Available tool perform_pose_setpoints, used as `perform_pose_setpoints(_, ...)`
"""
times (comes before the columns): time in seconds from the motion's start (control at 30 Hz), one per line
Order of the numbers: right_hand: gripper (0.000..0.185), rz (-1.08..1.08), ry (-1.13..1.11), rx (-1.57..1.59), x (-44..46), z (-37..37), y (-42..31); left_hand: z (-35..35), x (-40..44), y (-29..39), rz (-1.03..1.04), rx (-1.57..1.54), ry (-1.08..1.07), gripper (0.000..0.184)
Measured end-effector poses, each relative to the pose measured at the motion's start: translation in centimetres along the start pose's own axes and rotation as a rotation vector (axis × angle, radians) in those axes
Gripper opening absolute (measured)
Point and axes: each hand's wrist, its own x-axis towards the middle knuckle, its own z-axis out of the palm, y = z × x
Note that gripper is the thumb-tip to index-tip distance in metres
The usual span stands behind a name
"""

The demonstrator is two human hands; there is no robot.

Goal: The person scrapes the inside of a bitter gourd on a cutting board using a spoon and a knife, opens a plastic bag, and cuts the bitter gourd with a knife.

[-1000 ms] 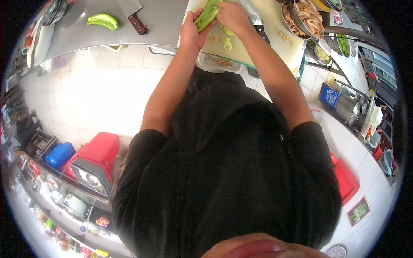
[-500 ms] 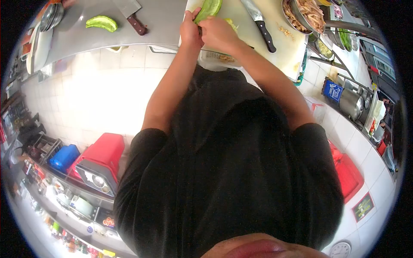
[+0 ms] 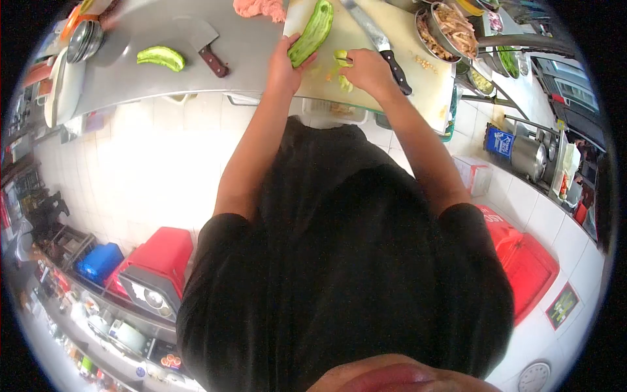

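Note:
My left hand (image 3: 284, 67) is closed around the lower end of a hollowed bitter melon half (image 3: 312, 34), its pale green inside facing up. To the right, over the cutting board (image 3: 424, 98), my right hand (image 3: 369, 70) grips a small thin tool (image 3: 344, 61), mostly hidden by the fingers. Pale green pith (image 3: 345, 82) lies at its tip and just below. Beyond that hand a large knife (image 3: 385, 49) with a black handle rests on the board. Another bitter melon half (image 3: 160, 57) lies on the steel counter at left.
A cleaver (image 3: 210, 55) with a brown handle lies on the steel counter (image 3: 130, 81). A pink cloth (image 3: 260, 8) is at the back. Metal bowls of sliced food (image 3: 455, 29) stand right of the board, near scattered seeds (image 3: 426, 64). Stacked bowls (image 3: 85, 40) sit far left.
My right hand has moved right, away from the bitter melon half, to the pith on the board. My left hand still holds the half, now more fully seen. The view has shifted slightly.

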Motion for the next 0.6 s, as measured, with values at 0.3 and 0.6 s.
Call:
perform_pose_setpoints(0.3,0.013,0.472,0.008,1.322,-1.9,0.0,1.5,-3.8,-2.4,1.2,0.24,0.658,0.056,0.035)
perform_pose_setpoints(0.6,0.026,0.344,0.308,1.98,-1.2,0.5,-1.7,-1.5,-6.4,1.0,0.594,1.025,-0.253,0.03)
